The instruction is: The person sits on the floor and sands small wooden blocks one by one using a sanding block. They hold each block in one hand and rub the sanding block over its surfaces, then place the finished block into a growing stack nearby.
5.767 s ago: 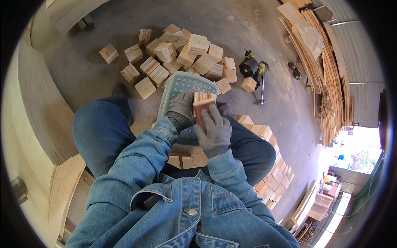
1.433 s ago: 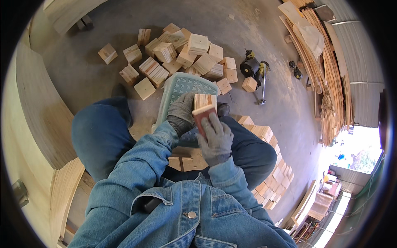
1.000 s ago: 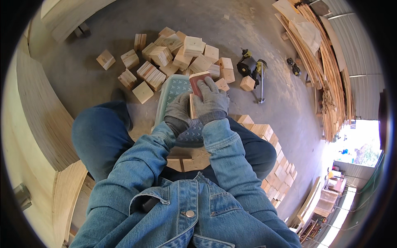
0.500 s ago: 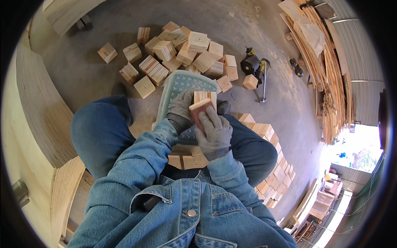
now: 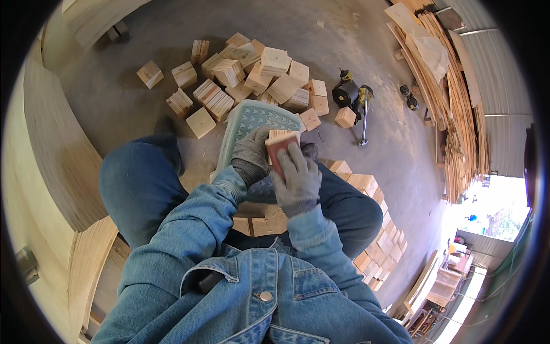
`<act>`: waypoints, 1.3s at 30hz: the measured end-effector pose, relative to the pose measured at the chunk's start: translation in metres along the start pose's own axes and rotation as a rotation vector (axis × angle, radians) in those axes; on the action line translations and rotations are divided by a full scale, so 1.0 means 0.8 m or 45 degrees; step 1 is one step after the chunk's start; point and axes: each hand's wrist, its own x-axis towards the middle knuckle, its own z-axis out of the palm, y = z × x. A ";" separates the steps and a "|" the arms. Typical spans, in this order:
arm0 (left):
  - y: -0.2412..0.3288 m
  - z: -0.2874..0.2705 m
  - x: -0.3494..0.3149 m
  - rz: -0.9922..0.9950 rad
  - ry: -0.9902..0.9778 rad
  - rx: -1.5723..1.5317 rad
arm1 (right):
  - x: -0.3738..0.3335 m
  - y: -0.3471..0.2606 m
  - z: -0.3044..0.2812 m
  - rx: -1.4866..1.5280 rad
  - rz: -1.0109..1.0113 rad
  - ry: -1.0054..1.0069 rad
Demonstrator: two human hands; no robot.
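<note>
Left hand (image 5: 250, 153): wore a grey knit glove; its grip was clamped on the left side of the wooden block.
Wooden block (image 5: 285, 133): was between the two hands, above the green stool, its striped, layered side showing; whether it rested on the stool could not be told.
Right hand (image 5: 299, 179): was gloved likewise, its grip clamped on the reddish-brown pad, fingers laid along the red face.
Reddish-brown pad (image 5: 276, 151): had a pale edge, sat tilted, and overlapped the near part of the wooden block in view; actual contact was hard to make out.
Green stool (image 5: 236, 123): plastic, with a raised pattern on top, stood between the person's knees.
Loose blocks (image 5: 275, 61): lay heaped on the floor (image 5: 395, 172) beyond the stool, with a few apart on the left.
Stacked blocks (image 5: 375, 252): sat in close rows beside the right leg.
Black-and-yellow tool (image 5: 347, 93): lay right of the heap, a single wooden cube (image 5: 345, 117) just beside it.
Timber strips (image 5: 463, 126): were piled along the corrugated wall (image 5: 507, 86).
Clothing: a denim jacket (image 5: 240, 298) and dark blue trousers (image 5: 140, 183).
</note>
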 end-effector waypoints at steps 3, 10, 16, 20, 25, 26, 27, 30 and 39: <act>-0.017 0.013 0.002 0.039 -0.013 0.111 | -0.041 0.000 0.001 0.016 -0.069 0.035; 0.005 -0.002 -0.001 0.032 0.009 -0.035 | 0.054 0.017 -0.001 0.044 0.077 -0.030; -0.016 0.014 0.007 0.125 0.098 0.018 | 0.118 0.018 0.007 -0.007 0.211 -0.035; 0.008 -0.001 0.000 0.014 0.046 0.002 | 0.042 0.019 0.007 0.024 0.073 0.033; -0.002 0.003 -0.003 -0.038 -0.030 0.027 | -0.035 0.004 0.003 0.091 0.008 0.057; -0.003 0.005 -0.003 -0.015 -0.015 0.016 | -0.034 0.004 0.002 0.094 0.006 0.060; -0.003 0.006 -0.001 0.011 0.000 0.009 | -0.031 0.005 0.001 0.100 0.004 0.068; 0.007 0.004 -0.001 -0.031 -0.019 -0.027 | 0.007 0.008 -0.001 0.064 0.021 0.055; -0.012 0.018 0.008 0.026 0.043 -0.151 | 0.096 0.010 0.014 0.015 0.149 0.053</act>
